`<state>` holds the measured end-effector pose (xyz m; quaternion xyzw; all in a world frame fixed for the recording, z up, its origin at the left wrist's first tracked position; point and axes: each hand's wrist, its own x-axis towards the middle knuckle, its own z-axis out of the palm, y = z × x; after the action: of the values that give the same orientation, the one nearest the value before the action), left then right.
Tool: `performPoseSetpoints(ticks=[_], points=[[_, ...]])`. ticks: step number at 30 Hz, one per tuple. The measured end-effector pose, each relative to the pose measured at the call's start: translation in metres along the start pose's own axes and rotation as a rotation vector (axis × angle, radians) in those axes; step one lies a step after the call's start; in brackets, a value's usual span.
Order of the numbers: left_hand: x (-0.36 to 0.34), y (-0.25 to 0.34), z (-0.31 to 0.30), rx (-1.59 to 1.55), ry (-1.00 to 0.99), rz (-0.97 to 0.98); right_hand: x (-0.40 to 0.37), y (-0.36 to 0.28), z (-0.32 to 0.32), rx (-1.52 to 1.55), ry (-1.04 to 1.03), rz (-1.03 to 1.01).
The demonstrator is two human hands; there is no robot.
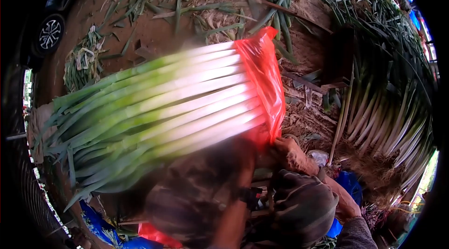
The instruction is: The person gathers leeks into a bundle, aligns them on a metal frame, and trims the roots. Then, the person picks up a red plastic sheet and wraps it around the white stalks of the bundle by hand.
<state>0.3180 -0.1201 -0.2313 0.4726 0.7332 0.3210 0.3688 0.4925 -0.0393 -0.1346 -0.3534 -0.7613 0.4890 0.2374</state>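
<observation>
A large bundle of leeks (187, 94) lies across the middle of the view, green leaves to the left and white stalks to the right. A thin red plastic bag (266, 85) covers the root ends. At the bag's lower edge, my right hand (290, 153) has its fingers closed on the plastic. My left forearm (234, 216) reaches up between my camouflage-covered knees (196, 188) toward the bag's lower corner. The left hand's fingers are hidden by the bag and blurred, so their grip does not show.
More leeks (374, 118) with roots on are heaped at the right. Loose leaves (177, 6) and a trimmed pile (84, 62) litter the brown ground. Rusty metal bars (299, 17) lie beyond the bag. Blue plastic (348, 183) is by my right arm. A car wheel (49, 33) stands at upper left.
</observation>
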Motion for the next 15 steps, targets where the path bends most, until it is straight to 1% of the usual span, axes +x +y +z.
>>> performPoseSetpoints(ticks=[1,4,7,10,13,15], points=[[-0.001,0.000,-0.001,0.005,-0.001,0.010,-0.004,-0.001,-0.002,-0.156,-0.009,-0.031],[-0.001,0.001,-0.005,0.021,0.000,0.039,0.003,-0.037,-0.016,-0.372,-0.047,0.068],[0.000,0.003,-0.006,0.033,-0.006,0.061,0.000,-0.037,-0.016,-0.396,-0.031,0.033],[-0.002,0.006,-0.006,0.038,-0.012,0.084,0.005,-0.038,-0.011,-0.332,0.019,0.079],[-0.005,0.007,-0.005,0.040,-0.020,0.112,0.016,-0.047,-0.009,-0.298,0.194,0.208],[-0.007,0.007,-0.006,0.045,-0.023,0.128,0.023,-0.052,-0.014,-0.338,0.244,0.183]])
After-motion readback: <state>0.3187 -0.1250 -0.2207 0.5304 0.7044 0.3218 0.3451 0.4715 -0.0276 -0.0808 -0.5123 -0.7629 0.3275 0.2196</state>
